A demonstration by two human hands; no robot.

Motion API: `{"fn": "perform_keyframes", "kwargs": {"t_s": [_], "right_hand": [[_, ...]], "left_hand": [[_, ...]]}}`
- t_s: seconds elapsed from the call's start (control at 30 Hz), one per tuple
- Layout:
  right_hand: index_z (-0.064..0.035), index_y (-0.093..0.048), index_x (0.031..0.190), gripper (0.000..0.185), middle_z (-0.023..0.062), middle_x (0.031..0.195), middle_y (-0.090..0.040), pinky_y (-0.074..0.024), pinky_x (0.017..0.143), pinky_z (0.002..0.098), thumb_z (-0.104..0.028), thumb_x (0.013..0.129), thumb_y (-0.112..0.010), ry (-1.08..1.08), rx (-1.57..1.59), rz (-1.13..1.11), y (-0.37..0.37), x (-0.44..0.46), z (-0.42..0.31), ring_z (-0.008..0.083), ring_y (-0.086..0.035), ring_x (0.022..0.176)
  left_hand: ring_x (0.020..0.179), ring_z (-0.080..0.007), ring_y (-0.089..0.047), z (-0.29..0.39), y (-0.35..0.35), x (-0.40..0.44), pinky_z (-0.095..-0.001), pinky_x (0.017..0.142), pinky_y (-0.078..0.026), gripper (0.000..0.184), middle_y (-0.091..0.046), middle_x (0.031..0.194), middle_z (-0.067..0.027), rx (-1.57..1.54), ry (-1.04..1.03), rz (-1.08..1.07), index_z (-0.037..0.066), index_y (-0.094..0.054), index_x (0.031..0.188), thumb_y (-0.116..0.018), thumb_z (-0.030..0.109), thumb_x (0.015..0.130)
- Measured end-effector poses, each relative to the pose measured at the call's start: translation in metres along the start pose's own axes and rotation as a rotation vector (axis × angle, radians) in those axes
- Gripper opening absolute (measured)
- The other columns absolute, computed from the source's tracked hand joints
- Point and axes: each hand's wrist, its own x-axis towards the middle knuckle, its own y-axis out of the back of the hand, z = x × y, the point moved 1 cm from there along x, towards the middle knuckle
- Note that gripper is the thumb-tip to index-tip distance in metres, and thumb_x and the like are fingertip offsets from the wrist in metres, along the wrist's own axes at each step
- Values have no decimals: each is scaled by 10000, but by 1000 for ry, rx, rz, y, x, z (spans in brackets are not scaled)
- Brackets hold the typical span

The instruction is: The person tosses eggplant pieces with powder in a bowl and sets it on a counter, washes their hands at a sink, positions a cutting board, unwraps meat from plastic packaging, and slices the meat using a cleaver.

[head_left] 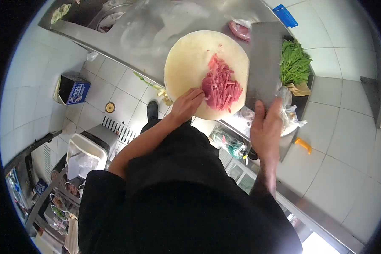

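A round, pale chopping board (184,55) lies on the steel counter. On it sits a pile of raw red meat (224,86), partly cut into strips, with flatter slices at its left side. My left hand (188,105) has its fingers bent and pressed together at the left edge of the meat, gripping it there. At the right, my right hand (266,125) is closed around the handle of a cleaver (264,63). Its broad grey blade is held beside the board's right edge, apart from the meat and slightly blurred. The handle is hidden in my hand.
Leafy greens (295,62) and a bagged piece of meat (240,30) lie near the blade. Crumpled plastic bags (288,111) are beside my right hand. A sink (95,15) is at upper left. Below stand a blue box (77,92) and a white bin (89,148).
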Motion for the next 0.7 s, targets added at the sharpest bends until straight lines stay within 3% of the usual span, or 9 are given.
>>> {"fn": "perform_keyframes", "kwargs": {"t_s": [0.1,0.13,0.17,0.3,0.47,0.53,0.57,0.63,0.7], "right_hand": [[11,-372,1063,211,355,765,-598,-458,681,606,-165,972,-444,-165,113,24,-51,-10,22,545,-592,796],[13,-349,1073,218,360,773,-600,-458,702,621,-126,945,-457,39,36,-209,-108,-22,68,553,-590,793],[20,-343,1124,264,364,773,-597,-455,706,630,-102,918,-453,-224,54,-404,-128,-21,57,552,-592,787],[12,-342,1158,301,358,767,-594,-428,682,630,-130,932,-480,-71,31,-363,-92,-6,59,548,-582,782],[5,-365,1124,220,363,795,-594,-463,584,566,-150,983,-431,-203,113,11,10,-2,0,546,-585,778],[7,-368,1114,218,383,810,-589,-491,588,534,-138,971,-445,-121,219,180,-34,-20,34,547,-593,774],[9,-364,1111,228,390,808,-589,-495,609,548,-137,960,-453,117,-117,117,-81,-39,73,550,-595,776],[12,-354,1110,252,396,798,-589,-493,647,578,-137,939,-464,60,-243,-186,-109,-38,74,554,-596,783],[-2,-338,1153,290,391,778,-588,-461,692,624,-143,928,-455,-230,42,-454,-110,-34,68,559,-589,794]], "left_hand": [[1035,-272,-582,0,1,0,-351,868,-500,215,-599,1068,-112,-19,-3,31,-1,-620,990,-611,85,793],[1035,-272,-582,-2,1,1,-351,868,-500,215,-599,1068,-112,-16,-4,35,-1,-620,990,-611,85,793],[1043,-272,-582,-4,-2,1,-350,871,-499,217,-601,1071,-109,1,-4,8,-1,-621,993,-608,88,795],[1070,-271,-578,-8,-12,-8,-349,887,-497,225,-606,1085,-106,7,7,-28,-1,-622,1005,-601,93,801],[1066,-271,-578,-3,-4,-4,-349,889,-496,201,-606,1081,-105,-20,10,12,9,-627,981,-606,98,802],[1003,-299,-605,-3,-3,-1,-383,837,-511,187,-624,1031,-126,-11,-3,-14,0,-643,981,-652,90,817],[1003,-299,-605,-2,-3,-2,-383,837,-511,187,-624,1031,-126,-11,-1,-13,0,-643,981,-652,90,817],[1011,-301,-600,0,-2,0,-381,851,-506,182,-620,1040,-127,-38,43,-9,3,-644,979,-648,89,819],[1017,-298,-598,-1,-6,-4,-380,858,-503,182,-621,1047,-127,-28,41,-25,4,-644,981,-648,89,820]]}}
